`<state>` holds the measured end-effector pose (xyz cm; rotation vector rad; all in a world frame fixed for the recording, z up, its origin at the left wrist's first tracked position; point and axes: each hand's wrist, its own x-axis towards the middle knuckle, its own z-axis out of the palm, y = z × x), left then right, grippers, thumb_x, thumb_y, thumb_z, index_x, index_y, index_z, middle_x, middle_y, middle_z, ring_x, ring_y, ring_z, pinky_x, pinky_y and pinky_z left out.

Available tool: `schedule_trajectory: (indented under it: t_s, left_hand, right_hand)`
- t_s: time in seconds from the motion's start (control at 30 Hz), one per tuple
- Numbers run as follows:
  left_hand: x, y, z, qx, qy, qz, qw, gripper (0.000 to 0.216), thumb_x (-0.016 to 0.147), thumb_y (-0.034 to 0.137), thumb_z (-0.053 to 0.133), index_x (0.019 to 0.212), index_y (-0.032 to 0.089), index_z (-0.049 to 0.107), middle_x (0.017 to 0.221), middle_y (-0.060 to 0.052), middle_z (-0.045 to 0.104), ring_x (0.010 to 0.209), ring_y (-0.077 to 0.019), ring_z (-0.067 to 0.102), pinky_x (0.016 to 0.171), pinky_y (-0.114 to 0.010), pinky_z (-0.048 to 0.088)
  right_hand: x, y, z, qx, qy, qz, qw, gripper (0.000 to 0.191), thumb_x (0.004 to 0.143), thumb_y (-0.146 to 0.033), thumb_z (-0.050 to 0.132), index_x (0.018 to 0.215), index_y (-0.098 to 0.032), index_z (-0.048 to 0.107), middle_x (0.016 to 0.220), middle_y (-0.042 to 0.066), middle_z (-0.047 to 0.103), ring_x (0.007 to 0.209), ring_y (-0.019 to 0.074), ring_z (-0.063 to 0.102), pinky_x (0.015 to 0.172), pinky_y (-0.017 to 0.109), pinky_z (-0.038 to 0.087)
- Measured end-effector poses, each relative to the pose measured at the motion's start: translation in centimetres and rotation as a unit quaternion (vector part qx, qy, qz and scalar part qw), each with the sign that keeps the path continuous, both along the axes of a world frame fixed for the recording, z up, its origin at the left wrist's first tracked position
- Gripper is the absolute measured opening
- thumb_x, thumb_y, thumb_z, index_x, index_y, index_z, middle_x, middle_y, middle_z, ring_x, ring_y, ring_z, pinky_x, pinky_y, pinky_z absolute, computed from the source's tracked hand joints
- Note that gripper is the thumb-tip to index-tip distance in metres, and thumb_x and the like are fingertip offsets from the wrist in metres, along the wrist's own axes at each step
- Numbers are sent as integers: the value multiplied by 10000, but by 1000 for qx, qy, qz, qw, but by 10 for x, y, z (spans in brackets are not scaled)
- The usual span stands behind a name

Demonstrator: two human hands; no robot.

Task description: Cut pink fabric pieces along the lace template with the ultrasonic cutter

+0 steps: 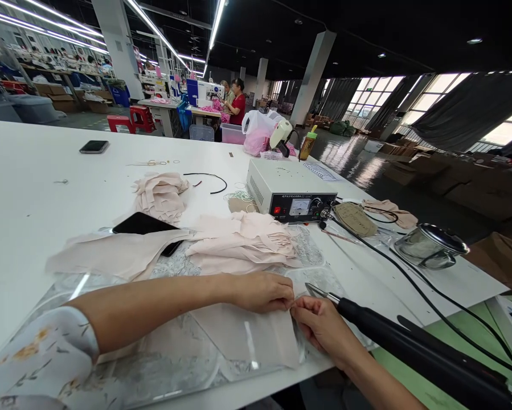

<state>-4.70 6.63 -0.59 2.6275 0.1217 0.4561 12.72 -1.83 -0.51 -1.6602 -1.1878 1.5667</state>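
My left hand (266,291) and my right hand (324,327) meet fingertip to fingertip at the upper right edge of a pale pink fabric piece (256,336). Both pinch there, closed; the bit between the fingers is mostly hidden. Streaks of glare cross this piece, which lies over a grey marbled, glossy board (162,364). Just beyond my right hand is a black pen-like hand tool (392,324) with a pointed metal tip, apparently not gripped. Past my left forearm lie a stack of pink fabric pieces (242,245) and a longer fabric strip (106,253).
A black phone (142,223) lies partly under the strip. Behind stand a second fabric pile (159,196) and a control box (292,191) with a meter, its black cable running right. A lidded glass mug (429,247) stands at right. Co-workers (237,102) sit at sewing machines beyond.
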Motion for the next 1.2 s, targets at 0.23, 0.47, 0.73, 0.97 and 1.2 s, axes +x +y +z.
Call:
schedule_trajectory:
  t_s: [0.23, 0.47, 0.73, 0.97, 1.2]
  left_hand:
    - [-2, 2, -6, 10, -17, 1, 1000, 113, 869, 98, 639, 811, 173, 577, 880, -38, 631, 793, -131, 598, 716, -190, 476]
    - [-2, 1, -7, 46, -16, -10, 999, 121, 909, 110, 577, 807, 174, 563, 878, -58, 629, 790, -144, 596, 731, -214, 481]
    - [1, -2, 0, 57, -16, -17, 998, 173, 888, 71, 535, 760, 181, 501, 870, -70, 613, 800, -155, 581, 738, -228, 485]
    - [5, -2, -1, 47, -13, -18, 999, 213, 810, 26, 553, 712, 192, 463, 808, -47, 605, 763, -143, 578, 687, -209, 474]
    - [4, 0, -1, 42, -13, -20, 999, 221, 770, -4, 572, 718, 187, 473, 806, -35, 606, 734, -123, 579, 676, -184, 479]
  right_hand:
    - [1, 1, -2, 1, 8, 10, 1000, 201, 642, -373, 599, 587, -201, 510, 397, -92, 400, 324, 34, 219, 359, 217, 165]
    - [0, 2, 0, 1, 0, 13, 1000, 202, 633, -384, 583, 602, -188, 543, 388, -90, 400, 329, 37, 221, 363, 219, 159]
    - [-5, 2, 1, 15, -18, -4, 1000, 176, 581, -378, 528, 548, -221, 455, 347, -92, 388, 308, 36, 206, 352, 214, 134]
    - [-4, 1, -3, 34, -30, -10, 999, 86, 545, -311, 465, 545, -232, 429, 335, -91, 402, 287, 45, 231, 342, 214, 140]
    - [-4, 4, -5, 43, -51, -7, 998, 34, 563, -257, 454, 566, -230, 434, 340, -88, 413, 265, 53, 243, 321, 210, 160]
